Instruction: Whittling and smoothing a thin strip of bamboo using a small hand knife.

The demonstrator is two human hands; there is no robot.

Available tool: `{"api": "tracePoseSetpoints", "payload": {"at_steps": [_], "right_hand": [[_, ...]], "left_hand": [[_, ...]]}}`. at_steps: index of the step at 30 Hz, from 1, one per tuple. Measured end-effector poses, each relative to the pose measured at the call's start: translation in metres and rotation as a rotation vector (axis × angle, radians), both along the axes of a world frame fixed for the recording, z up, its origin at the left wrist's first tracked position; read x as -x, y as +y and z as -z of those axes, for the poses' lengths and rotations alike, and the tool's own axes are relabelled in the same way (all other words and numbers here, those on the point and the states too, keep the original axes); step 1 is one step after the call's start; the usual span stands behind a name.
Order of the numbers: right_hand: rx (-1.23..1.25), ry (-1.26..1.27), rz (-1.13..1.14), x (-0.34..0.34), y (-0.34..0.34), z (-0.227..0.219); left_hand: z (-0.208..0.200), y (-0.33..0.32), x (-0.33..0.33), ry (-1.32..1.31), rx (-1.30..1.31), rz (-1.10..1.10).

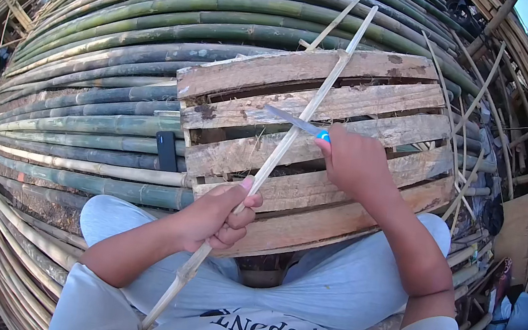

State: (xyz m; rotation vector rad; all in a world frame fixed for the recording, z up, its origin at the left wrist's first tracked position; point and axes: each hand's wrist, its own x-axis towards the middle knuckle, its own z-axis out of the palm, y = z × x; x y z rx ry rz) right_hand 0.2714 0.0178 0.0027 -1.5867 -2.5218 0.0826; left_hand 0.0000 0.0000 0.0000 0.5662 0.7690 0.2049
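Observation:
My left hand (pixel 224 217) is closed round a long pale bamboo strip (pixel 314 103). The strip slants from beside my left sleeve, over my lap and across a slatted wooden pallet (pixel 314 189), with its far end past the pallet's back edge. A knobby joint shows below my fist. In my right hand (pixel 355 161) is a knife (pixel 292 120) with a blue handle. Its blade points left and crosses the strip above the middle of the pallet; whether it cuts in cannot be made out.
Long green bamboo poles (pixel 128 28) lie side by side beyond and left of the pallet. A dark, flat, rectangular object (pixel 166 151) rests at its left side. Another split strip (pixel 338 20) sticks out behind. Thin strips (pixel 480 94) and a brown board (pixel 515 234) are at the right.

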Motion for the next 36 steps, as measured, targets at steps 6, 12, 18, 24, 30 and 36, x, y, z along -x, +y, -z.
{"api": "tracePoseSetpoints", "payload": {"at_steps": [6, 12, 18, 24, 30, 36], "right_hand": [[-0.086, 0.012, 0.255, 0.006, 0.001, 0.017], [-0.052, 0.066, 0.186, -0.003, -0.003, 0.011], [-0.087, 0.123, 0.151, -0.003, -0.006, 0.013], [-0.112, 0.306, 0.054, -0.002, -0.013, 0.010], [0.010, 0.114, 0.160, 0.025, -0.034, 0.003], [-0.194, 0.110, 0.145, 0.012, -0.015, 0.012]], "left_hand": [[0.012, 0.006, -0.002, -0.015, -0.040, -0.003], [0.006, -0.002, -0.001, -0.015, -0.087, -0.027], [0.022, -0.003, -0.010, 0.007, -0.192, -0.117], [0.031, 0.006, -0.002, -0.228, 0.103, -0.036], [0.020, 0.000, -0.004, -0.077, 0.065, -0.011], [0.006, -0.002, -0.005, -0.100, 0.111, 0.036]]}}
